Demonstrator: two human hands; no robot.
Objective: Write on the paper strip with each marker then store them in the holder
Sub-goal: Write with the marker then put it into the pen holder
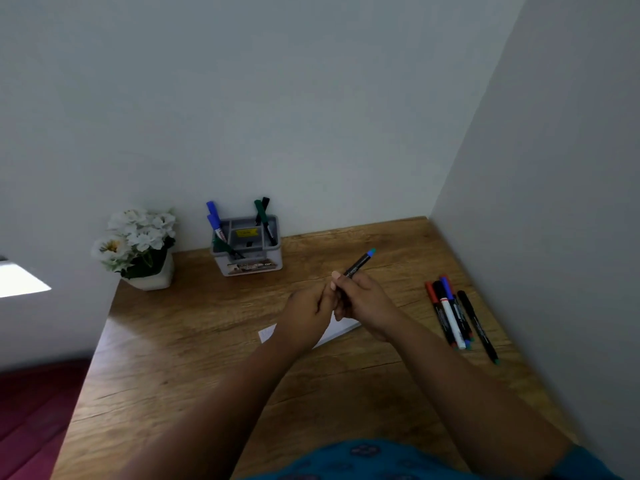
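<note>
My right hand (pixel 363 303) grips a black marker (pixel 358 264) with a blue end that points up and away. My left hand (pixel 308 311) meets it at the marker's lower end, fingers curled there; the cap and tip are hidden between the hands. Under both hands lies the white paper strip (pixel 268 332), mostly covered. The grey holder (pixel 246 252) stands at the back against the wall with blue, green and black markers upright in it. Several loose markers (pixel 453 315) lie in a bunch on the desk at the right.
A white pot of white flowers (pixel 140 245) stands at the back left of the wooden desk (pixel 194 358). Walls close the desk at the back and the right. The desk's left edge drops to a dark red floor.
</note>
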